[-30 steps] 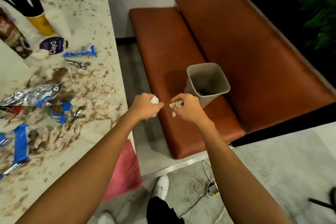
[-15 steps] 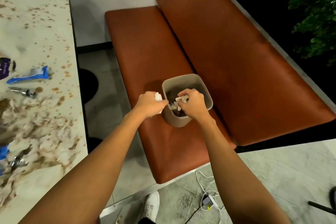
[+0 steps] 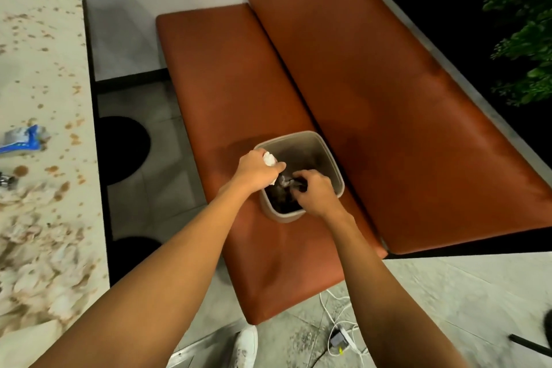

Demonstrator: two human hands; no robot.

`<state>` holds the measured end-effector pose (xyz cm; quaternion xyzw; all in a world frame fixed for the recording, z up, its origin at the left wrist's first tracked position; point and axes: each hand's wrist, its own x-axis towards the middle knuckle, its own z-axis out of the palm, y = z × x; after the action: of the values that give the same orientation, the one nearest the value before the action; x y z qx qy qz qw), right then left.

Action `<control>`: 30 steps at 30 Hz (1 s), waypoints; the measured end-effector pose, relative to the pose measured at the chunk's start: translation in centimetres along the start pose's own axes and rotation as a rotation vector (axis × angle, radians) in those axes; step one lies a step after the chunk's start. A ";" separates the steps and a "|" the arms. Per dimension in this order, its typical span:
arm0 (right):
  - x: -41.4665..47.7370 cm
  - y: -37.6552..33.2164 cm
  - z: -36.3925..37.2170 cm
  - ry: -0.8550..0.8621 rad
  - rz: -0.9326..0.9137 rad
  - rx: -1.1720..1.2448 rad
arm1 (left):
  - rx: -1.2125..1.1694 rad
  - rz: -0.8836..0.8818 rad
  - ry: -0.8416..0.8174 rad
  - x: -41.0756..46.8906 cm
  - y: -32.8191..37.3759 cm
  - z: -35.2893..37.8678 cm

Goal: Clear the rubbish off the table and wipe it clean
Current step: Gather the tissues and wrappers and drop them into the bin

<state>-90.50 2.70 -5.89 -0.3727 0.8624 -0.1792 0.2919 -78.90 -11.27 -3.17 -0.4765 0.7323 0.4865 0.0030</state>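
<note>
While both arms reach out over the rust-brown upholstered seat (image 3: 227, 75), the hands meet above a beige plastic waste bin (image 3: 332, 158) standing upright on that seat near the middle of the view. At the bin's 10 o'clock rim, the left hand (image 3: 257, 172) has its fingers clenched round a crumpled white tissue (image 3: 269, 159), which pokes out above the knuckles. Over the bin's 4 o'clock side, the right hand (image 3: 316, 193) dips into the opening with fingers curled; a blurred grey scrap (image 3: 283, 181) sits at their tips, and I cannot tell whether they pinch it. Dark rubbish lies in the bin. Along the 9 o'clock edge runs the pale worktop (image 3: 38, 69), spattered with brown specks; a blue-and-silver wrapper (image 3: 22, 140) lies on it at 9 o'clock, with a heap of stained tissue (image 3: 35, 248) at 8 o'clock. A white shoe (image 3: 246, 343) shows at 6 o'clock, a white cable (image 3: 340, 334) at 5 o'clock
</note>
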 end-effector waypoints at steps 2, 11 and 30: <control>-0.3 0.6 -0.6 0.039 -0.001 0.031 | 0.035 0.015 0.008 0.7 0.7 0.6; -1.9 2.2 -2.3 0.208 -0.011 0.161 | 0.245 0.100 -0.189 1.5 1.0 5.1; -4.8 -8.0 0.2 0.217 -0.229 0.106 | -0.022 0.267 0.249 -7.8 -5.5 -5.1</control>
<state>-83.37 1.00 -0.02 -0.4310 0.8302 -0.2956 0.1938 -68.49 -9.89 -0.77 -0.4316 0.7783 0.4280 -0.1576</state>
